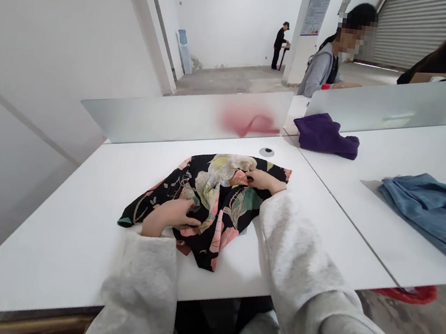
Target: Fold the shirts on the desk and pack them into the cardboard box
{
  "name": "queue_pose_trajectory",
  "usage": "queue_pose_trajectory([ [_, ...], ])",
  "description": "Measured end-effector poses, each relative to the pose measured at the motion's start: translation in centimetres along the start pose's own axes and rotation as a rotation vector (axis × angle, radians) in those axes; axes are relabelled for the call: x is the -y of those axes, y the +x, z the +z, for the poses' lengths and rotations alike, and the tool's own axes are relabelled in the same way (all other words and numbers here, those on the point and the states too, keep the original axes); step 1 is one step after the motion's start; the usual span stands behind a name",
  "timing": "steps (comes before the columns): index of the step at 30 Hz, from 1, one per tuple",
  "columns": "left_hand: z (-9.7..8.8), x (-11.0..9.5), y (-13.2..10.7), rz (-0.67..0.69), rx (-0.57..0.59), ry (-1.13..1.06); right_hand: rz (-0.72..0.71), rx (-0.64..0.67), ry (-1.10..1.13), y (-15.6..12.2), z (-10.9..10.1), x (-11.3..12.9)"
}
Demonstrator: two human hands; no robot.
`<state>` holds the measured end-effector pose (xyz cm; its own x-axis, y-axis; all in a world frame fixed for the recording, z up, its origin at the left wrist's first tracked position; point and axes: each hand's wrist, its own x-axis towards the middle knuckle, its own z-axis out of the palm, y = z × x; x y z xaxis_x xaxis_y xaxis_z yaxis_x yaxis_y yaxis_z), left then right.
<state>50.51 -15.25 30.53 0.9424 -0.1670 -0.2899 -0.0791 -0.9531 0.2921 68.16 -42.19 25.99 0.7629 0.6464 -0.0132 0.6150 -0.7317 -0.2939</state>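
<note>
1. Here, the left hand [171,213] lies on the near part of the cloth [238,207], thumb and fingers parted over its folds.
2. The right hand [261,180] is farther across, fingertips bent into the fabric; from where I stand, I cannot tell whether they pinch it.
3. The cloth sits rumpled on the table, beneath both hands, a crooked fan with pointed corners. It is black, printed with large cream, pink and green flowers.
4. To my eye it is thin, light and limp, perhaps slippery, with nothing to break. An edge or corner should give the surest hold; a grab at the middle would probably just bunch it.
5. Thick, fuzzy, pale-grey sleeves [144,266] cover the forearms.
6. The table [74,235] is smooth and white; a frosted screen [180,120] stands along its far side, a red shape [245,122] blurred through it.
7. To the right lie a crumpled purple bundle [325,136] and a broader, softly creased blue fabric [434,214].
</note>
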Motion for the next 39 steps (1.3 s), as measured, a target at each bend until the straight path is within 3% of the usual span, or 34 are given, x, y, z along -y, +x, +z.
queue_pose_trajectory([
  [2, 1.2, 0.1, 0.6, 0.014, -0.028, 0.059, 0.046, -0.051, -0.01, 0.4, 0.5, 0.0],
  [5, 1.2, 1.0, 0.7, -0.011, -0.117, 0.053, 0.147, -0.16, -0.016, 0.5, 0.5, -0.5],
  [7, 0.5, 2.2, 0.2, -0.113, -0.32, -0.004, 0.22, -0.295, 0.026, 0.3, -0.1, -1.0],
  [11, -0.8, 4.5, -0.9, -0.353, -0.834, -0.309, 0.245, -0.727, 0.223, -0.3, -2.1, -2.2],
  [14, -1.0, 5.2, -1.3, -0.355, -0.986, -0.458, 0.2, -0.828, 0.296, -1.0, -3.4, -2.3],
  [18, -1.3, 4.9, -1.8, -0.312, -1.042, -0.502, 0.121, -0.843, 0.418, -2.2, -5.4, -0.5],
  [22, -2.5, 5.0, -5.0, -0.345, -1.143, -0.464, -0.098, -0.882, 0.574, -4.2, -8.0, 2.7],
  [26, -3.3, 6.0, -10.0, -0.548, -1.113, -0.223, -0.282, -0.661, 0.752, -6.3, -8.8, 5.9],
  [29, -2.7, 4.9, -11.8, -0.627, -1.082, -0.04, -0.366, -0.416, 0.808, -7.3, -7.7, 8.4],
  [30, -2.2, 3.8, -11.8, -0.569, -1.084, -0.073, -0.388, -0.354, 0.795, -7.5, -7.3, 9.3],
  [32, -0.9, 0.7, -10.5, -0.307, -1.037, -0.242, -0.425, -0.291, 0.752, -7.9, -6.7, 11.3],
  [34, 0.4, -2.9, -8.4, 0.013, -0.856, -0.347, -0.463, -0.274, 0.715, -8.3, -6.6, 13.3],
  [36, 1.2, -5.9, -6.0, 0.032, -0.774, -0.3, -0.526, -0.277, 0.69, -8.8, -6.9, 14.7],
  [39, 0.9, -7.5, -3.6, -0.079, -0.826, -0.288, -0.597, -0.316, 0.608, -9.4, -7.0, 14.5],
])
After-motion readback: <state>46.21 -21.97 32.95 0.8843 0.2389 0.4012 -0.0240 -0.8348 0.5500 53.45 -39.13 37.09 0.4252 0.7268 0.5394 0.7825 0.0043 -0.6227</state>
